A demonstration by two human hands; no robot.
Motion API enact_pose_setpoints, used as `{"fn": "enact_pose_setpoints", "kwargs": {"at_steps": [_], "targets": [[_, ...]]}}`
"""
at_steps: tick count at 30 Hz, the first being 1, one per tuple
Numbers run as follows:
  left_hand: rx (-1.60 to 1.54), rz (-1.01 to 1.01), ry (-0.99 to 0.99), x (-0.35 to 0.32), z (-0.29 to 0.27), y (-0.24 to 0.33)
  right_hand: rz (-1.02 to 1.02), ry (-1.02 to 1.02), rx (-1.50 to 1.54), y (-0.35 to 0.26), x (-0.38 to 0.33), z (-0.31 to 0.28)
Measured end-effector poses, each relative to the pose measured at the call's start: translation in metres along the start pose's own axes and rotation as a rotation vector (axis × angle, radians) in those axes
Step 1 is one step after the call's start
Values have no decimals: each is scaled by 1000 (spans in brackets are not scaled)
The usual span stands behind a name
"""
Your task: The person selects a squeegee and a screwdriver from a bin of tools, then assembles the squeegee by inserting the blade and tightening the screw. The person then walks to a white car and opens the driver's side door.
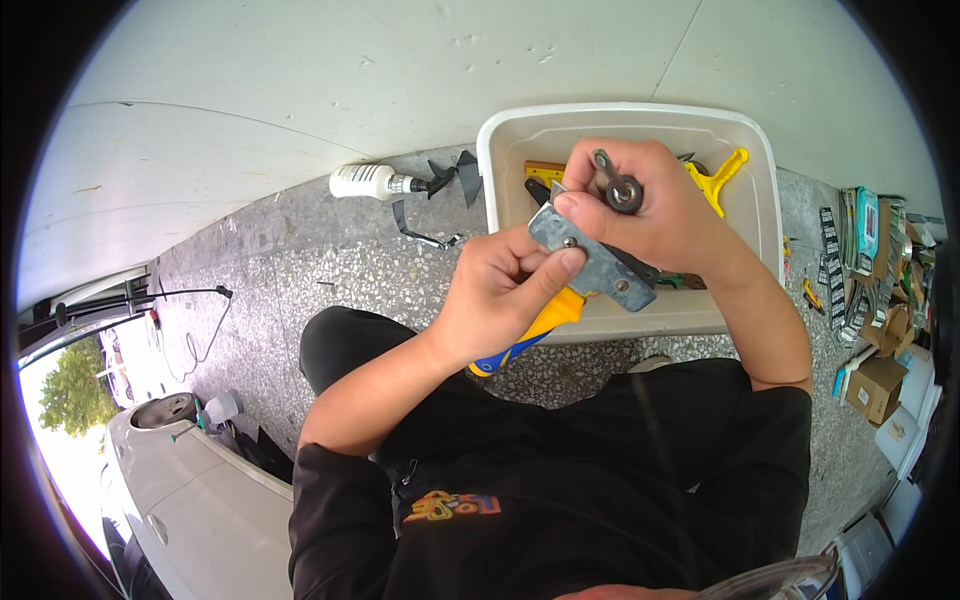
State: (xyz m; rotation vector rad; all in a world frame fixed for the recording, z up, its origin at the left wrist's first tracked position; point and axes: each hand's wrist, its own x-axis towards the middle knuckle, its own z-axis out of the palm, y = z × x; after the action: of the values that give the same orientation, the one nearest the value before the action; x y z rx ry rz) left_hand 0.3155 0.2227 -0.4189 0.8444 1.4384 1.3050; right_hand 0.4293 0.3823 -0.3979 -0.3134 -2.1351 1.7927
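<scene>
My left hand (485, 300) is closed on a scraper (592, 262) with a flat grey metal head and a yellow and blue handle. Two screws show on the head, and my left thumb presses near one of them. Closed beside the head's upper end is my right hand (665, 205), its thumb close to the metal edge. A dark metal tool with a round end (624, 192) sticks out of the right fist; its exact kind is unclear. Both hands are above a pale plastic bin (630, 112) that holds several tools, among them a yellow-handled one (716, 182).
Left of the bin, a white spray bottle (365, 181) lies on the speckled floor by black scraps (468, 178). Boxes and packages (875, 388) are heaped at the right. A pale car part (200, 490) stands at the lower left. A pale wall (400, 80) rises behind the bin.
</scene>
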Motion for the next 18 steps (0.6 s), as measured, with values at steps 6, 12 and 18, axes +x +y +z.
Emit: {"fn": "enact_pose_setpoints", "kwargs": {"at_steps": [6, 12, 18], "targets": [[-92, 106, 107, -2, -3, 5, 86, 158, 272, 5, 6, -8], [-300, 295, 319, 10, -1, 16, -80, 386, 390, 15, -10, 22], [-236, 362, 283, 21, 5, 14, -35, 462, 560, 0, -8, 30]]}}
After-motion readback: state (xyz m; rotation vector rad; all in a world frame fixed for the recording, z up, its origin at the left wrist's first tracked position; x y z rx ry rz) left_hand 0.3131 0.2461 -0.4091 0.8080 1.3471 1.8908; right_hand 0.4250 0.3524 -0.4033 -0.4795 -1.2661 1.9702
